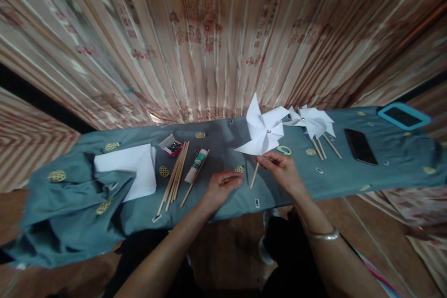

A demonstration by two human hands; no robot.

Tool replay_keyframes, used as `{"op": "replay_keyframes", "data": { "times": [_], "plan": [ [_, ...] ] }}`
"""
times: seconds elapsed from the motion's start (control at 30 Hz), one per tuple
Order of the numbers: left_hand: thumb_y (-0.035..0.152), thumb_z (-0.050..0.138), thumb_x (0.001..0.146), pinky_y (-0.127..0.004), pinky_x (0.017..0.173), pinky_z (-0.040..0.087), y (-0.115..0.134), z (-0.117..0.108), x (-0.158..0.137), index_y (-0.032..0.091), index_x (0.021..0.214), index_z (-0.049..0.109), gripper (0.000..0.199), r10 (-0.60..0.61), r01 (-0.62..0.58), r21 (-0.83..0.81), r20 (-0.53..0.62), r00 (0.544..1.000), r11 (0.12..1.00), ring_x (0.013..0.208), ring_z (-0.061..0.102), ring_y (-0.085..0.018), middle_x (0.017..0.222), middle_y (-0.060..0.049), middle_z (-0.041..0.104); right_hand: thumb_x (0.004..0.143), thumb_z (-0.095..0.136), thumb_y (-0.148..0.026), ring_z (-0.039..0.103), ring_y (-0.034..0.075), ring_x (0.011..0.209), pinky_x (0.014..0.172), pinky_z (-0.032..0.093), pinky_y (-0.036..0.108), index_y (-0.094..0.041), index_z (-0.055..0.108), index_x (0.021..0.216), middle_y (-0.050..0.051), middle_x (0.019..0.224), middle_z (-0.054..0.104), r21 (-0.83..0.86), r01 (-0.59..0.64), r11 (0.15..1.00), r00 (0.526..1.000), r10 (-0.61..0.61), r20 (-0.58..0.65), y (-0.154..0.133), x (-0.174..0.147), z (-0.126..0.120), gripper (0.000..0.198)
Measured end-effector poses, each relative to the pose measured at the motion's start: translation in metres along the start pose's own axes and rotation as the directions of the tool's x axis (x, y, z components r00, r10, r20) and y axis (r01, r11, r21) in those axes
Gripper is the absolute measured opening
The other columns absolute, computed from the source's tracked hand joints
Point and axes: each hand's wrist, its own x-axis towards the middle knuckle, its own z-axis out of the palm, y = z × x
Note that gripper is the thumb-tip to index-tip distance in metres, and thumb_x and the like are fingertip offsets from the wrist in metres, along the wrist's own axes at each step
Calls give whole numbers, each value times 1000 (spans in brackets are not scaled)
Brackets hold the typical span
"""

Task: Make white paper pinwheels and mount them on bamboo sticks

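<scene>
A white paper pinwheel (260,130) on a thin wooden stick (254,176) stands tilted above the cloth. My right hand (281,167) pinches its stick just below the paper blades. A small shiny pin head sits at the pinwheel's centre. Lower and to the left, my left hand (223,188) hovers near the cloth, its fingers loosely bent and nothing visible in them. Behind my right hand lies a yellow-green ring-shaped handle (284,150), partly covered. To the right of the held pinwheel, more white pinwheels (310,121) lie overlapping, their sticks pointing toward me.
A green cloth (216,149) covers the table. On its left are white paper sheets (143,170), a small red box of pins (172,145), several wooden sticks (176,174) and a glue stick (196,166). A black phone (361,146) and a blue-framed device (404,116) lie right.
</scene>
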Motion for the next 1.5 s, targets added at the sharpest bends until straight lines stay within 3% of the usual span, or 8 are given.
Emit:
{"op": "replay_keyframes", "data": {
  "times": [0.13, 0.27, 0.53, 0.73, 0.93, 1.07, 1.27, 1.5],
  "plan": [
    [37, 80, 67, -28, 69, 50, -4, 1, -4, 17, 82, 80, 25, 21, -22, 20, 42, 999, 1000, 67, 61, -15, 75, -5, 70, 74, 70, -49, 59, 19, 60, 61, 41, 32, -22, 75, 72, 3, 66, 70, -411, 35, 911, 974, -123, -190, -2, 19, -49, 27],
    [34, 76, 70, -25, 65, 46, -4, 1, -7, 18, 83, 81, 22, 63, -70, 94, 72, 995, 993, 67, 58, -14, 75, -4, 69, 77, 65, -37, 64, 29, 69, 67, 41, 40, -21, 77, 75, 11, 72, 72, -800, -163, 577, 942, -149, -300, -7, 52, -101, 19],
    [39, 78, 69, -25, 65, 43, -4, -2, -8, 17, 83, 81, 26, 83, -86, 44, 73, 994, 995, 67, 56, -14, 74, -5, 66, 71, 72, -20, 65, 35, 88, 78, 38, 47, -19, 64, 57, 12, 65, 59, -831, -328, 450, 921, -43, -387, -1, 99, -161, 17],
    [33, 77, 71, -24, 64, 41, -5, -2, -9, 16, 83, 81, 21, 72, -73, 32, 38, 997, 997, 67, 54, -13, 75, -5, 65, 78, 64, -23, 66, 39, 91, 74, 40, 46, -10, 70, 72, 30, 90, 67, -882, -376, 285, 926, 76, -370, 8, 109, -164, 15],
    [22, 72, 76, -23, 62, 39, -7, 6, -16, 18, 85, 81, 13, 11, -17, 145, 44, 999, 989, 67, 53, -12, 75, -3, 64, 83, 62, -34, 66, 31, 76, 65, 37, 41, -8, 76, 85, 28, 92, 70, -928, -337, 160, 940, 113, -322, 11, 110, -164, 29],
    [19, 71, 80, -22, 64, 41, -9, 12, -23, 16, 87, 81, 13, 32, -51, 213, 91, 995, 976, 69, 55, -12, 78, -4, 66, 87, 60, -37, 59, 23, 56, 57, 33, 38, -10, 79, 91, 23, 80, 71, -973, -210, 95, 971, -96, -219, 10, 89, -149, 33],
    [16, 69, 83, -22, 66, 44, -4, 0, -33, 16, 89, 80, 13, 122, -160, 359, 126, 984, 919, 73, 60, -13, 81, -5, 70, 85, 65, -34, 66, 22, 59, 55, 40, 31, -24, 80, 91, 11, 79, 77, -959, 101, 266, 985, -160, 60, 8, 41, -71, 19],
    [16, 68, 86, -22, 65, 44, 6, -37, -45, 16, 86, 79, 11, 264, -255, 517, 58, 963, 817, 72, 61, -14, 78, -4, 69, 93, 50, -27, 76, 25, 80, 72, 54, 33, -21, 77, 96, 9, 93, 80, -747, 488, 452, 869, -166, 467, -1, -1, 40, 28]
  ]
}}
